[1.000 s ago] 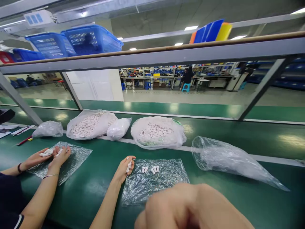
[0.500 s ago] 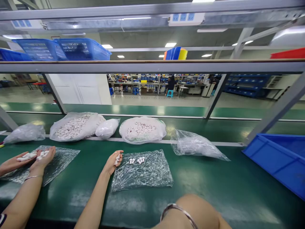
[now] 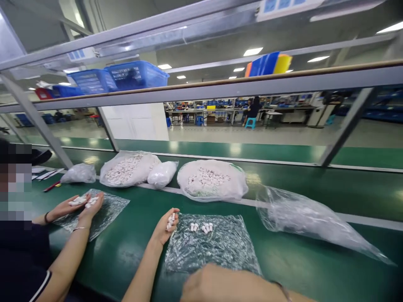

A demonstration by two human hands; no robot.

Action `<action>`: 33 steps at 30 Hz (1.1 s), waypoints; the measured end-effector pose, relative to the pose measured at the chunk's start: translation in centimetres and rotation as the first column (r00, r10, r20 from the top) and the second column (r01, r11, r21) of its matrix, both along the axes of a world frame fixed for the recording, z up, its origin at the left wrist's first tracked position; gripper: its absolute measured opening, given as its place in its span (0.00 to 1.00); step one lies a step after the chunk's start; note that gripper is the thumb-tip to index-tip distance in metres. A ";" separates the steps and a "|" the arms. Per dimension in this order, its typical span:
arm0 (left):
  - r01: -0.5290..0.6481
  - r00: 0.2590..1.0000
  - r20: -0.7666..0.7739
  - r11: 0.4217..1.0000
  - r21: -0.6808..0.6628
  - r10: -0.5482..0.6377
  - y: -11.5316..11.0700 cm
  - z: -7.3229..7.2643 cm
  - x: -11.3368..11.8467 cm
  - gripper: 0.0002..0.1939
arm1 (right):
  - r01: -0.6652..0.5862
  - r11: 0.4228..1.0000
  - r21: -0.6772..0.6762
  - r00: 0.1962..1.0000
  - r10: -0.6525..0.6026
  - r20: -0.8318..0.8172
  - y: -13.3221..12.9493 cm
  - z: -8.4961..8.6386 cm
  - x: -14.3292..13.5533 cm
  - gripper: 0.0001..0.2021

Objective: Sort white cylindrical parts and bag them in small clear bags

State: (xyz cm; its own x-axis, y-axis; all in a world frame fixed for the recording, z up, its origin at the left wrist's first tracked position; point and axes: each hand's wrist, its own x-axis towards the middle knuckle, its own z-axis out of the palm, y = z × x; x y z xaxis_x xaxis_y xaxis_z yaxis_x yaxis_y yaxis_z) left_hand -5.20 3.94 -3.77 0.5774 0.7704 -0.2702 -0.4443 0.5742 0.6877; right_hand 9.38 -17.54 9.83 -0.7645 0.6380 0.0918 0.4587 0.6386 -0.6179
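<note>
My left hand (image 3: 161,230) is cupped around several small white plastic parts (image 3: 171,221), at the left edge of a clear plastic bag (image 3: 223,245) lying flat. On that bag stand several more white parts (image 3: 207,228), in two small groups. My right hand (image 3: 209,283) reaches in from the bottom edge, over the near part of the bag. Its back faces me and its fingers are hidden, so what it holds, if anything, does not show.
Behind the flat bag are two open bags of white parts (image 3: 208,180) (image 3: 124,170) and a small filled bag (image 3: 162,174). A clear bag (image 3: 302,214) lies right. At left, a co-worker's hands (image 3: 90,205) hold white parts. Blue baskets (image 3: 138,75) stand on the shelf above.
The view has turned left and tilted, bringing the co-worker's body in and leaving the blue bin out. My right hand has come in over the bag. My left hand keeps its parts.
</note>
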 end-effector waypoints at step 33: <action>0.222 0.974 -0.059 0.974 0.054 -0.219 -4.2 2.7 5.7 0.15 | 0.525 0.833 -0.175 0.791 -0.553 -0.261 12.7 -5.1 9.4 0.11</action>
